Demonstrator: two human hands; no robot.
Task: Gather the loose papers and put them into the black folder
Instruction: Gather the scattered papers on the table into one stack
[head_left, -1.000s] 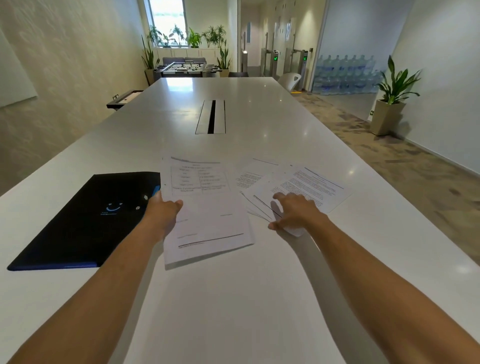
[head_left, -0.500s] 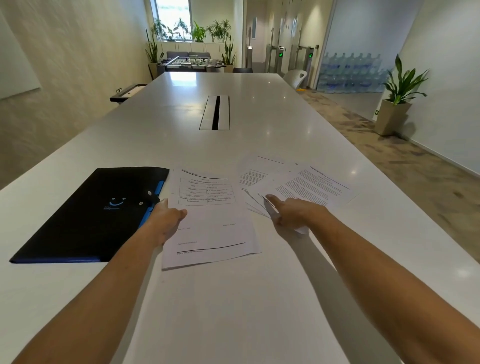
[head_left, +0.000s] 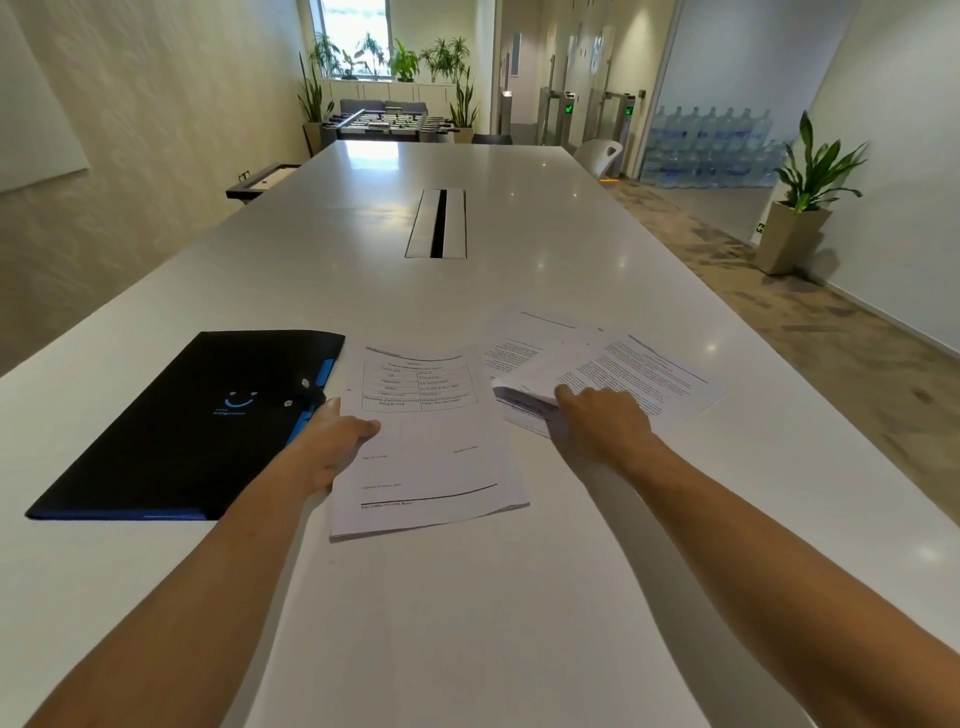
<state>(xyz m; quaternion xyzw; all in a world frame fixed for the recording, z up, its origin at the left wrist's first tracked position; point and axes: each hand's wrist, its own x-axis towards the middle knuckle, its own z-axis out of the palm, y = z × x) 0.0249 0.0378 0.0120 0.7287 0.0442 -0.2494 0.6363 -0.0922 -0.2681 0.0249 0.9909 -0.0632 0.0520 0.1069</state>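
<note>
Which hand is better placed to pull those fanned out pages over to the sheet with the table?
Right hand: it rests on the fanned pages. The left hand is on the table sheet.

You are in an office meeting area: a long white conference table (head_left: 519, 597) with a central cable hatch (head_left: 437, 223), access turnstiles (head_left: 597, 117) with green lights, stacked water-cooler bottles (head_left: 711, 148), potted plants (head_left: 810, 197) and a foosball table (head_left: 387, 122).
</note>
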